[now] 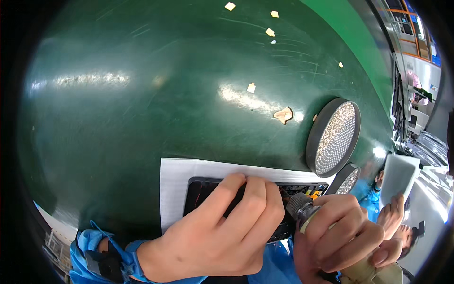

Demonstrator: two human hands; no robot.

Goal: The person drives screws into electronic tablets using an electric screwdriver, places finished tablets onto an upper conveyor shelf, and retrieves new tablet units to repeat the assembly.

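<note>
Black opened-up device pinned down on a white mat, close to the table's near edge

The device (246, 199) is pressed flat by the left hand (213, 236), fingers spread; a screwdriver (302, 210) is gripped in the right hand (340, 236), tip at its exposed orange-flecked insides. Two round screw trays (333, 137) sit beyond the mat (172, 189) on the green table (142, 94).

The left hand (213, 232) covers most of the dark flat device (203, 187), hiding its middle. The right hand (345, 232) hides the body of the tool (300, 208), whose tip cannot be seen. A co-worker (395, 220) at the right is partly cut off.
</note>
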